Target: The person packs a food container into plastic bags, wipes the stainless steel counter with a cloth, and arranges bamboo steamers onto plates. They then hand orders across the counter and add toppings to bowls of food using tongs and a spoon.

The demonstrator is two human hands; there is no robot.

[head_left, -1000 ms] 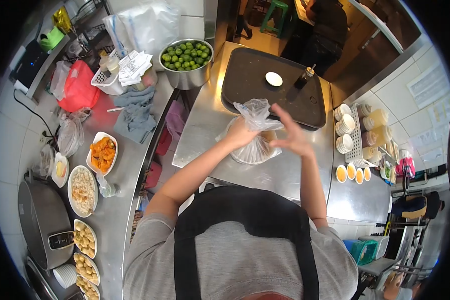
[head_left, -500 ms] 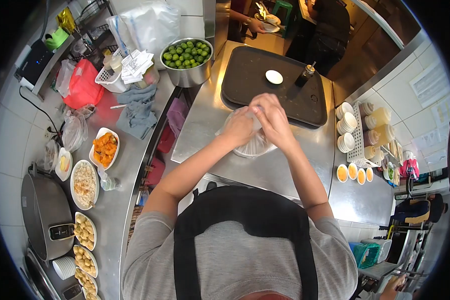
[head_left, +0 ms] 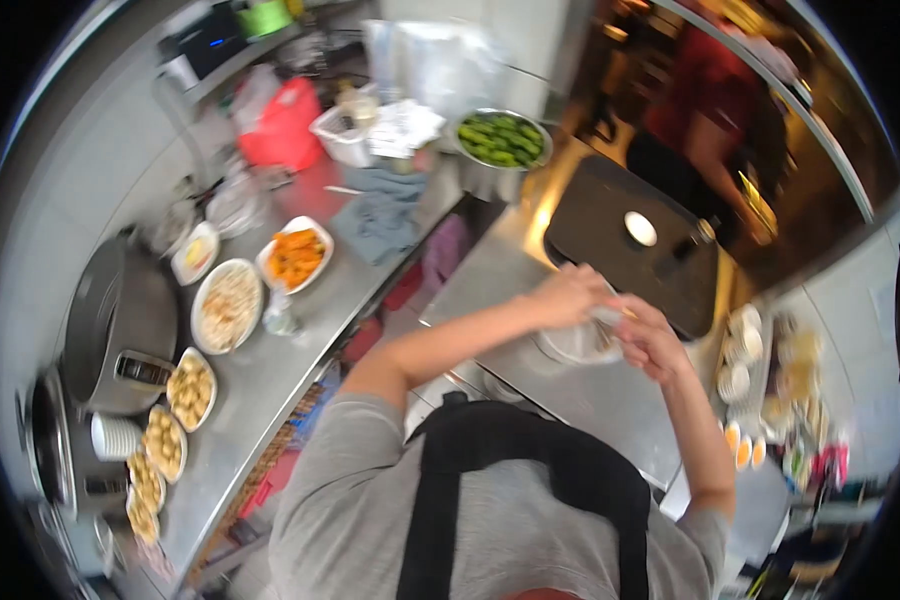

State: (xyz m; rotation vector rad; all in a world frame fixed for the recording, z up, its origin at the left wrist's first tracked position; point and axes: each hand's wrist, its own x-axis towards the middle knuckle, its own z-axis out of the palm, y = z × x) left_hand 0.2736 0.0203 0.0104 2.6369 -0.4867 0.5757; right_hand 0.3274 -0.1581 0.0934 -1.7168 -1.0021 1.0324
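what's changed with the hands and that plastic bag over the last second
The right hand, raised and open a second ago, came down to join the left hand on the plastic bag; its loose top is now gathered. The bag stayed on the steel counter by the dark tray.

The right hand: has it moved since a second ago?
Yes. The right hand came down from near the black tray onto the bag, meeting the left hand.

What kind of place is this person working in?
Probably a small restaurant or food-stall kitchen: steel counters, plates of cooked food, a bowl of limes, and both hands on a plastic bag.
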